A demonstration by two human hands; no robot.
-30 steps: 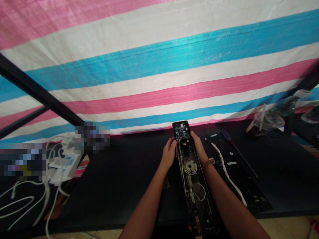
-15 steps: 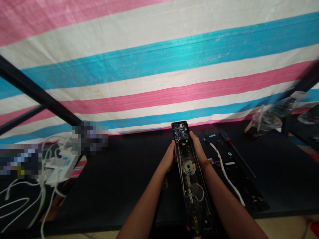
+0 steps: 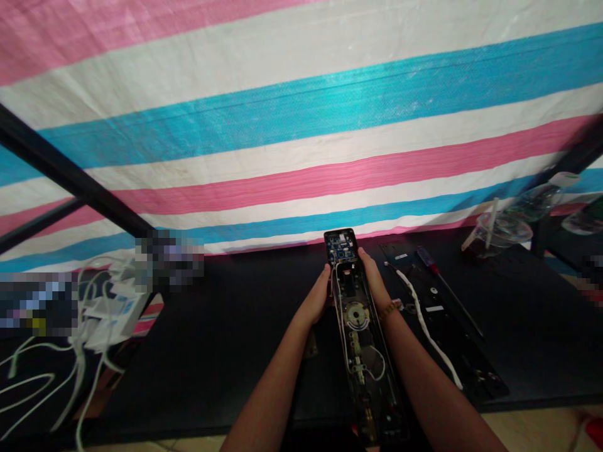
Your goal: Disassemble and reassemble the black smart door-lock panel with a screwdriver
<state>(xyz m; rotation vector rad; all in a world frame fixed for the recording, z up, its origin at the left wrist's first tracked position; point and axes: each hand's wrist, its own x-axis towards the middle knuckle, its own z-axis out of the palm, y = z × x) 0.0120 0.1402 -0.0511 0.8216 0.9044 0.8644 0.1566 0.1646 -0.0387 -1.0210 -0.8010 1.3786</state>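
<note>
Opened device (image 3: 357,316), one, gripped by two hands (image 3: 344,285); one screwdriver (image 3: 450,289).

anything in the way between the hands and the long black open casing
Nothing visible: the left hand and right hand hold the long black open casing by its sides. The white sheathed cable lies clear, right of it.
</note>
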